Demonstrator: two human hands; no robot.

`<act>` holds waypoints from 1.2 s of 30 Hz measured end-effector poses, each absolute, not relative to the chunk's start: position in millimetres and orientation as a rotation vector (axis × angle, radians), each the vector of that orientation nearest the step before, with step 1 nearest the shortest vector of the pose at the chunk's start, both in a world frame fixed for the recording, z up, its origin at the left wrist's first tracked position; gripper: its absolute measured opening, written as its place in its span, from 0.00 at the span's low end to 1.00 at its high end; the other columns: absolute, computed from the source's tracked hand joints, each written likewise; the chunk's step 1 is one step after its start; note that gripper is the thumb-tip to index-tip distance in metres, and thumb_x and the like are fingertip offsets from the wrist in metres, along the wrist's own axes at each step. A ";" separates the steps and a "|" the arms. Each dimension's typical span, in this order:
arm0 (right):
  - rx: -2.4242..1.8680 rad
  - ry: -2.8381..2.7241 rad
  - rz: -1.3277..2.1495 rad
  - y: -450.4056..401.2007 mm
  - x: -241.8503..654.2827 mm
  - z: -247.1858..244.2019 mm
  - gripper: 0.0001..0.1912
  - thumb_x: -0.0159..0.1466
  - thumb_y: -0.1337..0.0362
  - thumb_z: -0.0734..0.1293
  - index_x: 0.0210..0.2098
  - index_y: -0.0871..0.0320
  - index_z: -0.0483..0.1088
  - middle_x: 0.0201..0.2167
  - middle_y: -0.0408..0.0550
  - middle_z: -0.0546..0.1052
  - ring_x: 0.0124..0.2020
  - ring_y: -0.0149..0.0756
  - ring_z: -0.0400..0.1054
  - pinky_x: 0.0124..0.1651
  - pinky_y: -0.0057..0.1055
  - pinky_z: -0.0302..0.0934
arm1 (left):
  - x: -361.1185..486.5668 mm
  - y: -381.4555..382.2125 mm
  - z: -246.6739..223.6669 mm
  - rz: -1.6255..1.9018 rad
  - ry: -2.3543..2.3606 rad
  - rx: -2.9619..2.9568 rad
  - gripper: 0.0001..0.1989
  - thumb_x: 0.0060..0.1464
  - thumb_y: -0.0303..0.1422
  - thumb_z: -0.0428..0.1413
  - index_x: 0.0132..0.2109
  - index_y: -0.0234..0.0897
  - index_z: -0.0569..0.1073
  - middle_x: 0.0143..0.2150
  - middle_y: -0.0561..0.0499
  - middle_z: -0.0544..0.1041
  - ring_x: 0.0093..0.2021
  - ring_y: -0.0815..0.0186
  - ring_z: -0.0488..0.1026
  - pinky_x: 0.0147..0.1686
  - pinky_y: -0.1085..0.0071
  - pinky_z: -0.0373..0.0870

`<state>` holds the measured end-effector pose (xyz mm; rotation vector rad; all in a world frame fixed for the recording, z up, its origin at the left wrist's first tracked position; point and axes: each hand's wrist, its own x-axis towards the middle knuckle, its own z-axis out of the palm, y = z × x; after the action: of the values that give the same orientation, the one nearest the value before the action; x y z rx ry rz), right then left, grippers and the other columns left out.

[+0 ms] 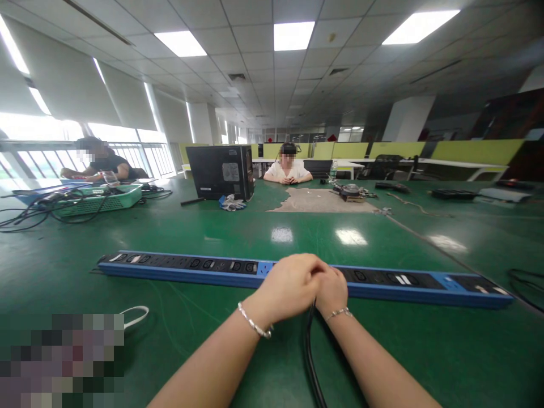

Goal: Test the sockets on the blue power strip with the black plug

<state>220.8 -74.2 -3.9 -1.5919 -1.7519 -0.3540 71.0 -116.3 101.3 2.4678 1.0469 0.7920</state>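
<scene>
A long power strip [229, 277] with a blue case and black socket panels lies across the green table in front of me. Over its middle, my left hand [291, 286] and my right hand [334, 288] are pressed together, fingers curled. A thick black cable [311, 357] comes out from between them and runs down towards me. My right hand is closed round the cable's upper end. The left hand's fingers are closed over the same spot, and what they grip is hidden. The cable's end does not show, so I cannot tell whether it touches a socket.
A black computer case [219, 173] stands farther back with a grey-white bundle [232, 203] before it. At left, a green basket [127, 198] holds tangled cables. A blurred-out object [59, 362] with a white loop lies front left. Two people sit beyond the table.
</scene>
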 end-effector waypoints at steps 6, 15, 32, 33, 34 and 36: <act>-1.526 -1.798 -0.377 -73.4 223.6 -2.3 0.15 0.63 0.62 0.58 0.44 0.59 0.70 0.42 0.49 0.77 0.45 0.35 0.70 0.51 0.32 0.54 | 42.9 -72.4 20.1 0.744 1.721 2.653 0.22 0.59 0.40 0.44 0.57 0.35 0.63 0.60 0.44 0.66 0.62 0.58 0.58 0.59 0.56 0.53; -1.628 -1.605 -0.413 -76.3 213.8 -8.8 0.16 0.63 0.59 0.59 0.43 0.59 0.72 0.44 0.51 0.77 0.51 0.41 0.65 0.53 0.38 0.52 | 46.9 -71.2 9.5 0.704 1.765 2.799 0.25 0.58 0.46 0.44 0.57 0.36 0.65 0.56 0.42 0.69 0.58 0.55 0.62 0.57 0.55 0.54; -1.531 -1.442 -0.152 -74.0 213.9 1.2 0.16 0.64 0.57 0.56 0.40 0.56 0.72 0.39 0.46 0.78 0.44 0.35 0.70 0.55 0.37 0.49 | 48.8 -69.9 9.5 0.730 1.768 2.791 0.25 0.57 0.45 0.46 0.56 0.35 0.66 0.55 0.41 0.70 0.57 0.55 0.63 0.56 0.55 0.55; -1.509 -1.381 -0.136 -74.4 216.1 7.4 0.17 0.65 0.57 0.55 0.41 0.56 0.72 0.40 0.47 0.78 0.42 0.34 0.70 0.54 0.36 0.51 | 49.5 -70.3 10.0 0.730 1.770 2.782 0.25 0.57 0.45 0.46 0.56 0.35 0.66 0.55 0.42 0.70 0.57 0.55 0.63 0.56 0.55 0.55; -1.485 -1.328 -0.132 -74.6 219.9 13.8 0.19 0.65 0.56 0.53 0.43 0.57 0.72 0.39 0.48 0.78 0.40 0.34 0.71 0.52 0.35 0.54 | 50.0 -70.6 10.4 0.730 1.769 2.776 0.25 0.57 0.45 0.46 0.56 0.35 0.66 0.55 0.42 0.70 0.57 0.55 0.63 0.56 0.56 0.55; -1.448 -1.277 -0.167 -74.2 233.9 24.0 0.21 0.66 0.55 0.52 0.44 0.58 0.71 0.39 0.50 0.78 0.40 0.35 0.71 0.50 0.33 0.56 | 50.4 -70.9 10.5 0.731 1.764 2.770 0.25 0.57 0.45 0.46 0.56 0.36 0.66 0.55 0.42 0.70 0.56 0.55 0.63 0.56 0.56 0.55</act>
<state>233.9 -74.2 24.0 -1.4481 -1.2771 -0.1675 50.4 -70.9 10.5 2.7698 1.7638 0.7311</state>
